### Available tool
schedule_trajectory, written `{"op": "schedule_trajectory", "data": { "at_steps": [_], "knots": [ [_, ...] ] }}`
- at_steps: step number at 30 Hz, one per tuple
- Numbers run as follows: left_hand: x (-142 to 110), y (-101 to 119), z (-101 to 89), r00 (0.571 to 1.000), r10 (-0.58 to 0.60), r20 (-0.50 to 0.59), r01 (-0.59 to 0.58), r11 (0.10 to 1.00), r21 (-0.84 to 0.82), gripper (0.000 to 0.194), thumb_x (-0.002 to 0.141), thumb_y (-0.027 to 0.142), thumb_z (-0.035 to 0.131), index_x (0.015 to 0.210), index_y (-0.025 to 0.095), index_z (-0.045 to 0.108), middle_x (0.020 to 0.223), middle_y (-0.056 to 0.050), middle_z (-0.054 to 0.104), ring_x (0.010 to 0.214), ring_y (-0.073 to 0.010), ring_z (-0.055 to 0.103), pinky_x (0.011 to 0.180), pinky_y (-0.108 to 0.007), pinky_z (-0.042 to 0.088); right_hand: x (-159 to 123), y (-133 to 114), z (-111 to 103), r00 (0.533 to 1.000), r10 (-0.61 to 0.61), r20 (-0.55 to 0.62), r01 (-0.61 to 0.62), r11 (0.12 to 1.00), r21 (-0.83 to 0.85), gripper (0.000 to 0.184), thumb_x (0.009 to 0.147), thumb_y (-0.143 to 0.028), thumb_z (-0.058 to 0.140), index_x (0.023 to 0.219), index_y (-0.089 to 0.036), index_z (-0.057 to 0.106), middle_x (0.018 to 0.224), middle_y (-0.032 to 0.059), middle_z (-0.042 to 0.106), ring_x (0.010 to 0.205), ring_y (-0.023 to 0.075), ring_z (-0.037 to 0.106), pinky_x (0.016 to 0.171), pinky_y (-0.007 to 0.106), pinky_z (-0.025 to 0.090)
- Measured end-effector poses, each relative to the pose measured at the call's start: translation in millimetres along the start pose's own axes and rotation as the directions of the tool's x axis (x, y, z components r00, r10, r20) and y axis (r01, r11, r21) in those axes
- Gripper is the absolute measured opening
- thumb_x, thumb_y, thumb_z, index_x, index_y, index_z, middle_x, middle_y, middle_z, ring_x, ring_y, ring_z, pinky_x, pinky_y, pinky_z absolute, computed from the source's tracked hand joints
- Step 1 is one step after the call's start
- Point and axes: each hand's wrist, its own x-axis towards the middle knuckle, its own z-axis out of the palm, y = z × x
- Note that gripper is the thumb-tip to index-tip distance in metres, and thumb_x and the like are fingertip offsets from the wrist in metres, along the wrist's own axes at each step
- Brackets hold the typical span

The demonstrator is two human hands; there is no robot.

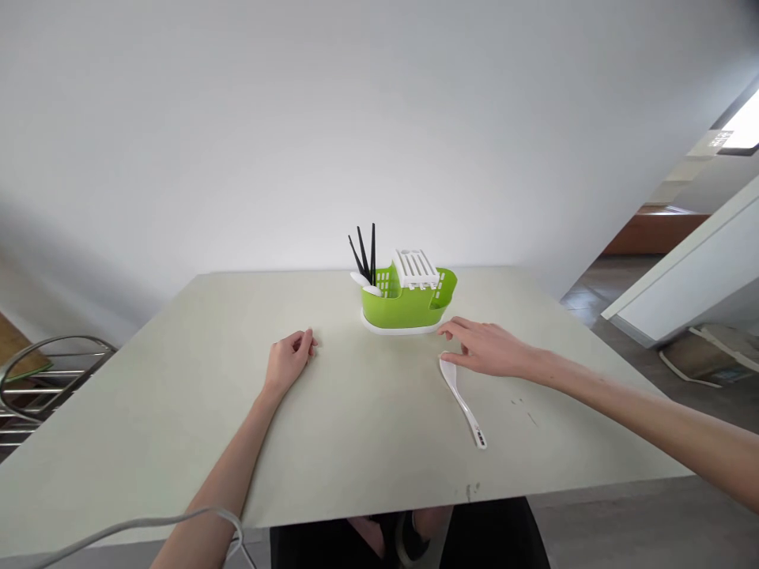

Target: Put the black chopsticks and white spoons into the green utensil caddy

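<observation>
Pale tabletop (356, 442) bears the white spoon (464, 405) flat, its broad end handily by the right hand (477, 345), thumb and fingers parted near the green caddy (394, 312), while the left hand (288, 365) rests loosely fisted (probably for support).

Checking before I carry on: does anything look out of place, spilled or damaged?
Only the dark marks on the pale tabletop: some by its near edge, others right of the white spoon. They break an otherwise plain surface; stains or scratches, I can't tell. The green holder stands upright.
</observation>
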Motion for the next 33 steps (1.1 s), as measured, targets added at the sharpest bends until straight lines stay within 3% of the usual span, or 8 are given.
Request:
{"op": "schedule_trajectory", "data": {
  "at_steps": [4,8,12,19,23,27,30,33],
  "knots": [
    [-1,4,-1.1,1.0,-0.011,-0.011,0.011,1.0,0.015,0.052,0.1,0.061,0.046,0.072,0.022,0.066,0.061,0.0,0.066,0.056,-0.0164,0.057,0.065,-0.028,0.046,5,9,28,0.987,0.119,0.105,-0.138,0.97,0.2,0.041,0.093,-0.053,0.062,0.124,-0.026,0.066,0.126,0.0102,0.073,0.095,0.0269,0.073,0.08,0.037,0.053],
    [-2,5,-2.0,1.0,-0.015,-0.014,0.015,1.0,0.006,0.052,0.099,0.062,0.045,0.072,0.022,0.066,0.061,-0.001,0.066,0.057,-0.0167,0.058,0.066,-0.028,0.046,7,6,45,0.978,0.123,0.166,-0.168,0.941,0.294,0.021,0.092,-0.046,0.065,0.097,-0.027,0.071,0.107,0.0047,0.08,0.096,0.0282,0.073,0.074,0.036,0.053],
    [-1,4,-1.8,1.0,-0.027,-0.012,0.027,1.0,0.012,0.053,0.099,0.062,0.045,0.072,0.022,0.066,0.061,0.0,0.066,0.057,-0.0166,0.057,0.066,-0.028,0.046,4,1,48,0.977,0.12,0.175,-0.172,0.931,0.321,0.021,0.094,-0.045,0.063,0.086,-0.026,0.069,0.098,0.003,0.081,0.09,0.0256,0.074,0.072,0.034,0.052],
    [0,3,-0.6,1.0,-0.028,-0.003,0.028,1.0,0.011,0.053,0.1,0.063,0.045,0.074,0.022,0.067,0.062,0.0,0.066,0.058,-0.0161,0.057,0.067,-0.028,0.045,4,-16,7,0.992,0.111,0.065,-0.128,0.81,0.572,0.025,0.097,-0.048,0.061,0.091,-0.024,0.063,0.087,0.0041,0.079,0.07,0.0204,0.074,0.065,0.032,0.058],
    [-1,4,-1.2,1.0,-0.023,-0.003,0.023,1.0,0.0,0.053,0.1,0.063,0.046,0.073,0.022,0.067,0.061,0.0,0.065,0.057,-0.0162,0.057,0.066,-0.028,0.045,12,-37,-37,0.981,0.086,-0.172,0.051,0.745,0.665,0.028,0.097,-0.046,0.065,0.115,-0.025,0.068,0.092,0.0021,0.076,0.076,0.0197,0.079,0.076,0.033,0.064],
    [-2,6,-2.2,1.0,-0.023,-0.005,0.023,1.0,-0.004,0.053,0.1,0.062,0.045,0.073,0.022,0.066,0.061,0.0,0.065,0.057,-0.016,0.058,0.066,-0.028,0.045,26,-57,-75,0.9,0.096,-0.425,0.215,0.751,0.624,0.038,0.095,-0.055,0.069,0.118,-0.025,0.072,0.098,0.0035,0.074,0.069,0.0189,0.079,0.061,0.029,0.063],
    [-4,7,-3.2,1.0,-0.022,-0.002,0.022,1.0,-0.001,0.053,0.1,0.062,0.045,0.073,0.021,0.066,0.061,0.0,0.066,0.057,-0.0157,0.057,0.065,-0.028,0.044,35,-71,-95,0.779,0.094,-0.62,0.313,0.799,0.514,0.04,0.096,-0.06,0.067,0.113,-0.024,0.073,0.102,0.0051,0.075,0.059,0.0167,0.075,0.048,0.026,0.055],
    [-4,7,-3.7,1.0,-0.015,-0.001,0.015,1.0,-0.004,0.053,0.101,0.061,0.045,0.073,0.021,0.066,0.062,0.001,0.066,0.057,-0.0153,0.057,0.065,-0.027,0.044,43,-82,-104,0.652,0.046,-0.757,0.334,0.879,0.341,0.034,0.101,-0.056,0.061,0.108,-0.024,0.071,0.104,0.0045,0.078,0.053,0.014,0.07,0.049,0.027,0.05]
  ]
}}
